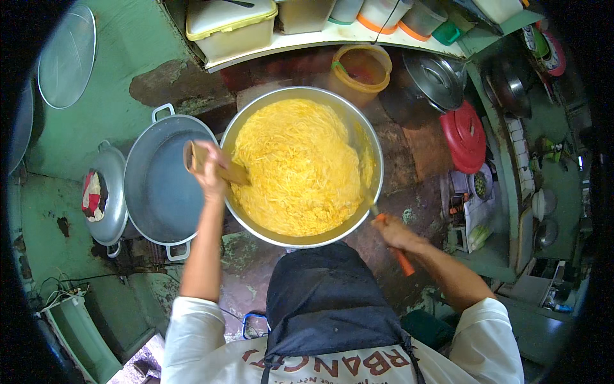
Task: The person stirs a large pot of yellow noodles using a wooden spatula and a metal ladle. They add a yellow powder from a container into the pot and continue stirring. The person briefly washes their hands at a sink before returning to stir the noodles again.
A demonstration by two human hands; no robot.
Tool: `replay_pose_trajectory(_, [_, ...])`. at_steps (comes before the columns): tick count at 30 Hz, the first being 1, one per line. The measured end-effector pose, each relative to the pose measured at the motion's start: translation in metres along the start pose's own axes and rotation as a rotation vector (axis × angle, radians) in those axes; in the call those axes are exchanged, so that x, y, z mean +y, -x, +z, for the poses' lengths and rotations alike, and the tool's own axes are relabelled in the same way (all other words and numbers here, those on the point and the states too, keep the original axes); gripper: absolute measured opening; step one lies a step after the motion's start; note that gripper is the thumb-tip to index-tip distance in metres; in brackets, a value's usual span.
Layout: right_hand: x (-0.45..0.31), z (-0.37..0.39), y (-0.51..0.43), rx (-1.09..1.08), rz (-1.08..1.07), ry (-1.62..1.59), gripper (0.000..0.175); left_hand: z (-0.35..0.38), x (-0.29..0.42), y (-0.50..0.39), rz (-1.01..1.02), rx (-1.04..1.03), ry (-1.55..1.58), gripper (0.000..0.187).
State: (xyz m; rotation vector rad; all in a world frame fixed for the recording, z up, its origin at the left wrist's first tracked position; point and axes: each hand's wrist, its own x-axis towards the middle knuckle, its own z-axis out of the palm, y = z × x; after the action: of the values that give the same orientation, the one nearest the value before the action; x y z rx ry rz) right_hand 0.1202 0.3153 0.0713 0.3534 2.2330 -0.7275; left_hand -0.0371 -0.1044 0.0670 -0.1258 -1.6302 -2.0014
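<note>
Right before me stands a wide metal basin [376, 158] filled with yellow shredded food [297, 168], possibly noodles. My left hand [211, 168] is closed around a brown wooden paddle [236, 174], whose lower end dips into the food at the basin's left side. The hand is blurred. In my right hand [395, 234] is the orange handle [403, 263] of a metal-shafted utensil, which reaches over the basin's lower right rim. Its working end is hard to make out against the food and the basin wall.
A large two-handled pot [165, 177] stands close at the left, beside a domed metal lid [108, 197]. Behind the basin are a yellow-orange bucket [362, 74] and a shelf [288, 48] of containers. A red lid [463, 137] and a lidded pot [434, 79] lie to the right.
</note>
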Motion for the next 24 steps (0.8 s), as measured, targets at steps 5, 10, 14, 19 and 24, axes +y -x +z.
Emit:
replay_pose_trajectory(5, [-0.071, 0.028, -0.023, -0.293, 0.084, -0.173, 0.047, 0.070, -0.034, 0.071, -0.348, 0.368, 0.400, 0.016])
replay_pose_trajectory(10, [-0.096, -0.044, -0.038, 0.101, -0.487, 0.474, 0.039, 0.091, -0.026, 0.014, -0.153, 0.114, 0.438, 0.018])
replay_pose_trajectory(14, [-0.058, -0.031, -0.003, 0.247, -0.150, 0.361, 0.035, 0.029, -0.006, 0.011, -0.020, 0.001, 0.178, 0.019])
replay_pose_trajectory(19, [-0.067, 0.040, -0.003, -0.281, 0.144, -0.443, 0.037, 0.052, -0.013, 0.080, -0.342, 0.370, 0.322, 0.019])
replay_pose_trajectory(24, [-0.083, -0.021, -0.043, 0.041, -0.250, 0.240, 0.041, 0.099, -0.039, 0.013, -0.146, 0.218, 0.385, 0.015])
